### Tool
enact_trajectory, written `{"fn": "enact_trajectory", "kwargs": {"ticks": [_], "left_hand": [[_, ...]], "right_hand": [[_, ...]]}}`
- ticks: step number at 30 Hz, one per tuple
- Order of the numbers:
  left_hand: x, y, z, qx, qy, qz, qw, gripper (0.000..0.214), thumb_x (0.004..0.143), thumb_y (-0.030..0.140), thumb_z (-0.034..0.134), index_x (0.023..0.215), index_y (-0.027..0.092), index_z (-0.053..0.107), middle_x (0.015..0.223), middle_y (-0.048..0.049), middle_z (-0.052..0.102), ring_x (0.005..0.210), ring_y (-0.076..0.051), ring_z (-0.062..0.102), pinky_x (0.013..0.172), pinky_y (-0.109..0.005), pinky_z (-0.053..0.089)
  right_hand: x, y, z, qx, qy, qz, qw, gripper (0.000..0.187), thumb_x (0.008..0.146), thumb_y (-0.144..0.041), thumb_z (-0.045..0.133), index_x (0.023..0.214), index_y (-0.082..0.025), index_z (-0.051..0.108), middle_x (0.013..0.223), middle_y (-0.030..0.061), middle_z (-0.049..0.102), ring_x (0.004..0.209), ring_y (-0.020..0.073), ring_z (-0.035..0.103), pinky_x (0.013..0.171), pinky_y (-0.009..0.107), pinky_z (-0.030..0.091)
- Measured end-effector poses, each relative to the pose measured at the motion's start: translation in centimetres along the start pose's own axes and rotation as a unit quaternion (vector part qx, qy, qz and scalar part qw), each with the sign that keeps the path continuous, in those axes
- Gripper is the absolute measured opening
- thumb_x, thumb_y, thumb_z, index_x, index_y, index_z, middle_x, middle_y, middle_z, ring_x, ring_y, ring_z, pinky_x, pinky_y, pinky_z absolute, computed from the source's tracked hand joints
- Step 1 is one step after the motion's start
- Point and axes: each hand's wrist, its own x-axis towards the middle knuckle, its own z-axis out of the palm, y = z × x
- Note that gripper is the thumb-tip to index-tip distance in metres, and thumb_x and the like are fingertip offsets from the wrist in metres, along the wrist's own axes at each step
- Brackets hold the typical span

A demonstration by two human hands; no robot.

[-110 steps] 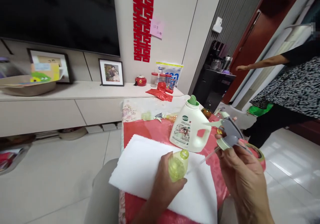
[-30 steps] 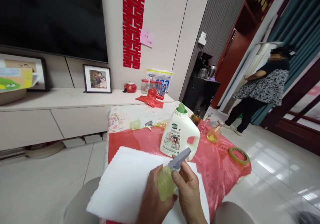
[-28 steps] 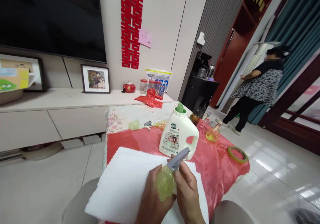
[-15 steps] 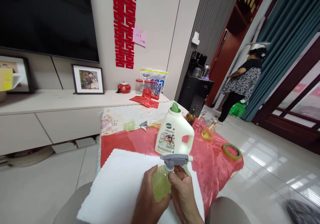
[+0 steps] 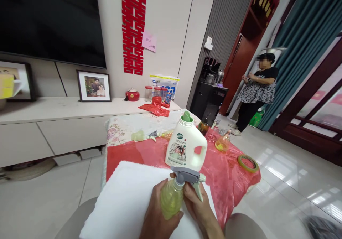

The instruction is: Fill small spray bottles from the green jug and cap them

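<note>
My left hand is wrapped round the body of a clear spray bottle holding yellowish-green liquid. Its grey trigger head points right, with the pale trigger hanging down. My right hand is closed at the bottle's neck below that head; some of its fingers are hidden behind the bottle. Just beyond stands a cream detergent jug with a green spout showing in its mouth. Under my hands lies a white sheet of padding.
Red plastic film covers part of the table. A tape roll, a bottle of yellow liquid, a brown bottle and another spray bottle lie or stand around the jug. A person stands at the back right.
The spray bottle has tipped slightly and its head sits a little lower. My right hand has shifted round the neck. The person at the back has turned and raised their hands.
</note>
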Motion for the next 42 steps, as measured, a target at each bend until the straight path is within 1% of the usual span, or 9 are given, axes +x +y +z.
{"fn": "enact_trajectory", "kwargs": {"ticks": [5,11,14,17,23,26,32,36,42], "left_hand": [[0.0,0.0,-0.1,0.008,-0.009,-0.001,1.0,0.08,0.056,0.019,0.063,0.132,0.03,0.041,0.136,-0.0101,0.059,0.126,-0.035,0.056,0.105,-0.05,0.05],[0.1,0.4,-0.4,0.002,-0.03,0.007,1.0,0.077,0.059,0.018,0.066,0.132,0.025,0.043,0.131,-0.0102,0.061,0.122,-0.032,0.059,0.103,-0.047,0.051],[0.0,0.9,-0.5,0.006,-0.024,0.005,1.0,0.076,0.058,0.02,0.068,0.13,0.022,0.043,0.128,-0.0121,0.06,0.121,-0.033,0.059,0.102,-0.049,0.051],[0.0,1.6,-0.8,0.001,-0.043,-0.009,0.999,0.077,0.057,0.019,0.07,0.129,0.021,0.043,0.126,-0.0118,0.059,0.12,-0.034,0.058,0.102,-0.051,0.05],[0.0,2.5,-1.2,-0.018,-0.058,-0.025,0.998,0.078,0.056,0.015,0.071,0.129,0.021,0.043,0.127,-0.0123,0.058,0.122,-0.034,0.056,0.104,-0.051,0.047],[0.1,2.4,-1.1,-0.025,-0.063,-0.033,0.997,0.079,0.057,0.014,0.07,0.13,0.021,0.041,0.127,-0.012,0.057,0.122,-0.033,0.055,0.105,-0.053,0.045],[0.1,2.1,-0.9,-0.03,-0.045,-0.014,0.998,0.076,0.053,0.014,0.073,0.124,0.023,0.048,0.123,-0.0109,0.059,0.118,-0.036,0.055,0.104,-0.053,0.044],[0.1,2.4,-1.1,-0.038,-0.047,-0.016,0.998,0.078,0.055,0.013,0.071,0.128,0.024,0.045,0.124,-0.0104,0.06,0.118,-0.035,0.057,0.102,-0.05,0.046],[0.1,2.5,-1.1,-0.046,-0.043,-0.018,0.998,0.079,0.053,0.013,0.072,0.126,0.025,0.044,0.125,-0.0101,0.06,0.121,-0.035,0.055,0.106,-0.05,0.044]], "right_hand": [[0.6,-0.1,-0.3,-0.019,-0.007,0.006,1.0,0.049,0.073,-0.06,0.075,0.107,-0.024,0.073,0.091,0.0092,0.072,0.086,0.0271,0.066,0.076,0.04,0.052],[1.0,-0.5,-0.7,-0.033,0.002,-0.001,0.999,0.037,0.065,-0.042,0.086,0.097,-0.025,0.076,0.097,0.0051,0.07,0.08,0.0191,0.062,0.071,0.03,0.049],[1.0,-0.9,-0.7,-0.032,-0.004,-0.006,0.999,0.042,0.062,-0.037,0.088,0.101,-0.028,0.076,0.095,0.0015,0.067,0.075,0.0152,0.057,0.071,0.027,0.049],[0.9,-1.4,-0.7,-0.03,-0.017,-0.002,0.999,0.045,0.061,-0.037,0.089,0.103,-0.028,0.076,0.094,0.0012,0.065,0.078,0.0162,0.057,0.071,0.027,0.049],[0.6,-2.0,-1.5,-0.029,-0.066,0.031,0.997,0.046,0.075,-0.04,0.081,0.118,-0.029,0.072,0.114,0.0075,0.069,0.099,0.0252,0.063,0.089,0.04,0.051],[0.5,-1.9,-1.7,-0.019,-0.074,0.033,0.997,0.043,0.08,-0.042,0.077,0.121,-0.03,0.071,0.116,0.0079,0.07,0.103,0.0271,0.064,0.093,0.045,0.05],[1.0,-1.0,-0.9,0.007,-0.055,0.011,0.998,0.038,0.073,-0.034,0.084,0.11,-0.031,0.074,0.109,0.0044,0.073,0.102,0.0257,0.066,0.095,0.042,0.051],[1.0,-0.7,-0.5,0.02,-0.049,0.003,0.999,0.048,0.072,-0.03,0.085,0.118,-0.031,0.071,0.116,0.0043,0.072,0.112,0.0265,0.063,0.103,0.044,0.046],[0.3,-0.9,-0.8,0.052,-0.057,-0.006,0.997,0.055,0.076,-0.035,0.081,0.129,-0.032,0.066,0.129,0.0064,0.066,0.123,0.0303,0.058,0.106,0.049,0.044]]}}
